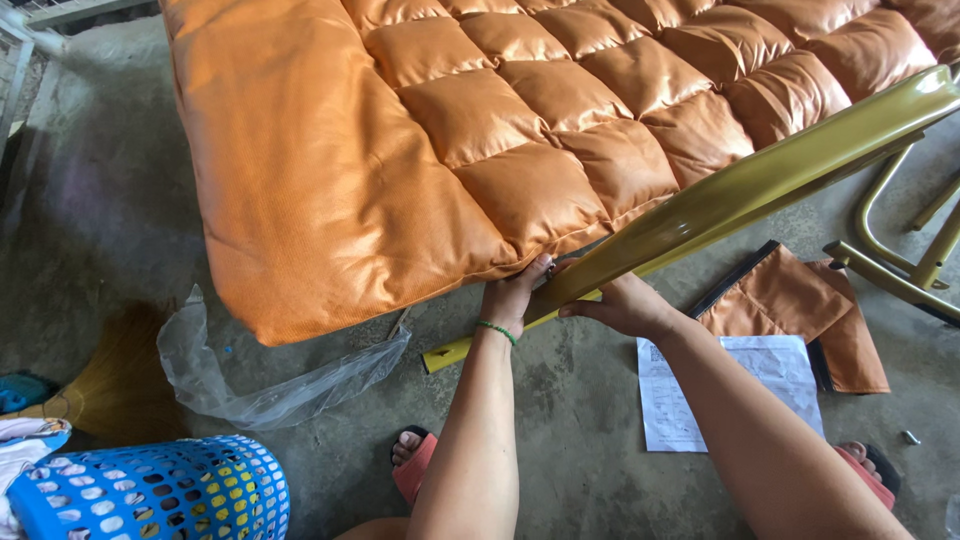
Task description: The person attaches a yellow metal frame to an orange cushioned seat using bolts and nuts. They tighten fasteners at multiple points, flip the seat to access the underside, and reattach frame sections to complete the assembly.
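Note:
A large orange quilted cushion (pixel 420 130) lies on the concrete floor. A long olive-gold metal bar (pixel 760 180) slants from the upper right down to the cushion's near edge. My left hand (pixel 512 296), with a green bracelet on the wrist, grips the cushion's edge where the bar meets it. My right hand (pixel 625 305) is closed around the bar just to the right of it.
A clear plastic sheet (pixel 260 390) lies at the cushion's left corner. A blue perforated basket (pixel 160 490) and a broom (pixel 110 385) stand at lower left. A printed paper (pixel 720 390), an orange fabric piece (pixel 800 305) and more gold frame tubes (pixel 900 270) lie at right.

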